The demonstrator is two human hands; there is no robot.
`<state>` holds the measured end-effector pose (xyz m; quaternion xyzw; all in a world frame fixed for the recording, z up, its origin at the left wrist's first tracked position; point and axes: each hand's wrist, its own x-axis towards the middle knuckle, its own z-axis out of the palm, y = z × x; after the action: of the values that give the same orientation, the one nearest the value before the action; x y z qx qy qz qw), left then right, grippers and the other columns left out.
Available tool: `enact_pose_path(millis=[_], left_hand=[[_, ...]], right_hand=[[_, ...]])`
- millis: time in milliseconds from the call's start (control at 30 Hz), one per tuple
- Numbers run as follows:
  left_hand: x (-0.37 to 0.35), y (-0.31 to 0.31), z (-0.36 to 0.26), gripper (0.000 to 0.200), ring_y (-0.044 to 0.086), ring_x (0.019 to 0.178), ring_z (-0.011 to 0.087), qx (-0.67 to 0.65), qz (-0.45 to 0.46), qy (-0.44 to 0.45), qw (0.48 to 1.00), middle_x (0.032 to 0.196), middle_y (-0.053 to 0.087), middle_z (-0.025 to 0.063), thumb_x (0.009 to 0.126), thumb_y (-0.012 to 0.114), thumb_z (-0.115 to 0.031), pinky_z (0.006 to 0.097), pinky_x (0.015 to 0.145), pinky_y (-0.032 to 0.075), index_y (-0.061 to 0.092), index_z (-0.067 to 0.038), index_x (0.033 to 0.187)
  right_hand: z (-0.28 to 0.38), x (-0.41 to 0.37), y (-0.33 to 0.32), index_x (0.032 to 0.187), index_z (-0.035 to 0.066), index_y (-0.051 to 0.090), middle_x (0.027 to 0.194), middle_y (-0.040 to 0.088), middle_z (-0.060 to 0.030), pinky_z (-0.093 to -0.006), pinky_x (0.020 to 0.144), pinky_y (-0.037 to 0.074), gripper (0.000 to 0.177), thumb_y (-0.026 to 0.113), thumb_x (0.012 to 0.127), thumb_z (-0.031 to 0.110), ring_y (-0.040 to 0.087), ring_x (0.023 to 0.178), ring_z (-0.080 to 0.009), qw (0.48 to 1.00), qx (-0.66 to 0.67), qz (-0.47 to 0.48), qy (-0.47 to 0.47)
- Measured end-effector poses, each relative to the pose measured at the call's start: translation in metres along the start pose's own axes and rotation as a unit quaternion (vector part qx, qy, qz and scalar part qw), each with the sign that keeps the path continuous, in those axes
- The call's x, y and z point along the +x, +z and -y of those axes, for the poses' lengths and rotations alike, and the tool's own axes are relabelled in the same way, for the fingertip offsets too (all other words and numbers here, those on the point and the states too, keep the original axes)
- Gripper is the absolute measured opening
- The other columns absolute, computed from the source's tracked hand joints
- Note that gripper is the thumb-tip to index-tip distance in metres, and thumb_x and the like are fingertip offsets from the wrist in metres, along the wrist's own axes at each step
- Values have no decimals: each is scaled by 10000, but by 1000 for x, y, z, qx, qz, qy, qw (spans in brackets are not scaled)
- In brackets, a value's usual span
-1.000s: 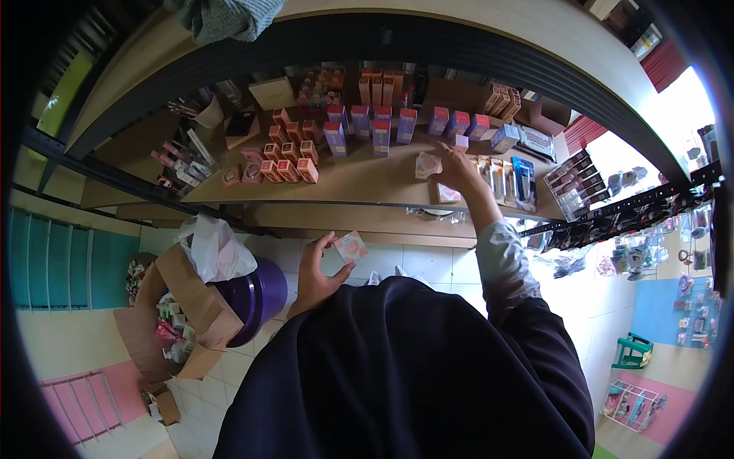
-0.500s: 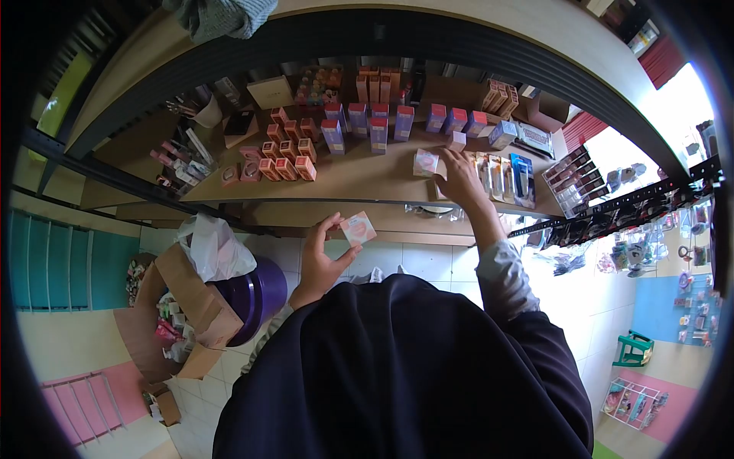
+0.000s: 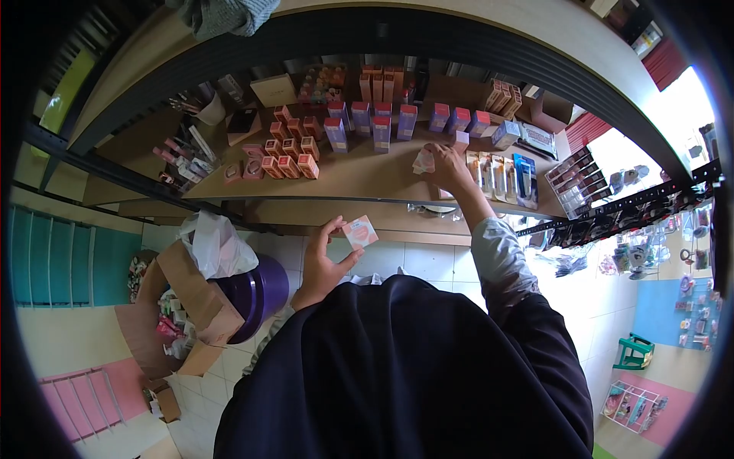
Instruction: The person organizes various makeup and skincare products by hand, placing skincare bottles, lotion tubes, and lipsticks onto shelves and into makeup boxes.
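Note:
Between the thumb and fingers of my left hand [image 3: 325,260] is a small square pink-and-white box [image 3: 360,232], held in front of the shelf edge. My right hand [image 3: 453,170] reaches over the shelf board [image 3: 352,177], its fingers closed at a second pink-and-white box [image 3: 423,161] lying there. A small pale box [image 3: 460,140] stands just behind those fingers. Carded items [image 3: 493,174] lie right of my right hand. Purple boxes with red tops [image 3: 381,133] stand in the middle, and orange boxes [image 3: 288,165] stand in rows to their left.
A purple bin [image 3: 264,294], a white plastic bag [image 3: 216,246] and an open cardboard carton [image 3: 200,298] stand below at the left. A clear rack [image 3: 579,180] is at the shelf's right end. A dark shelf beam [image 3: 382,32] crosses above.
My right hand has shifted slightly left, its fingers now covering part of the box on the shelf. My left hand still holds its box, nearly unmoved.

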<state>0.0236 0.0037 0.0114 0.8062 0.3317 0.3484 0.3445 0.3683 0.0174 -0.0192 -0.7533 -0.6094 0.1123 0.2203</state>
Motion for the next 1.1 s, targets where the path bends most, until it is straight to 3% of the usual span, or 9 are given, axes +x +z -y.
enact_pose_path(millis=[233,633,833,933,1033,1100], left_hand=[[-1,1,2,693,592,1015,232,3,-3,10,1000,1148,602,115,660,806,-111,341,832,457,487,-37,1270],[-3,-1,4,705,601,1018,221,9,4,12,1000,1156,611,112,668,803,-111,336,826,451,468,-40,1284],[-4,-1,6,700,598,1018,222,0,3,9,1000,1155,608,112,672,800,-115,339,832,448,470,-39,1284],[-3,-1,6,699,595,1022,223,-2,3,7,1000,1157,606,110,673,800,-122,342,838,446,471,-41,1285],[-4,-1,6,702,592,1025,224,4,4,6,1000,1159,605,107,673,801,-125,344,842,444,471,-45,1287],[-4,-1,5,703,590,1026,224,5,5,6,1000,1160,605,105,672,802,-126,344,841,444,471,-47,1288]], right_hand=[[-4,3,-2,1178,64,512,1133,591,-156,-425,933,432,596,777,675,240,540,1083,-359,999,-11,-23,-36],[-12,8,2,1124,63,535,1098,600,-173,-421,907,449,586,796,606,152,570,1041,-360,999,-13,-34,-37],[-8,7,-5,1160,45,552,1150,601,-152,-410,926,446,591,762,610,106,555,1064,-357,1000,12,4,-7],[-11,5,-4,1130,62,546,1106,605,-175,-418,912,449,575,785,618,169,572,1042,-357,999,10,-20,-40],[-7,1,4,1160,60,557,1142,595,-173,-421,956,425,558,759,662,211,542,1100,-342,993,-58,-96,-49],[-3,-1,4,1177,55,562,1164,588,-169,-421,985,404,550,741,686,227,516,1133,-341,993,-54,-96,-29]])
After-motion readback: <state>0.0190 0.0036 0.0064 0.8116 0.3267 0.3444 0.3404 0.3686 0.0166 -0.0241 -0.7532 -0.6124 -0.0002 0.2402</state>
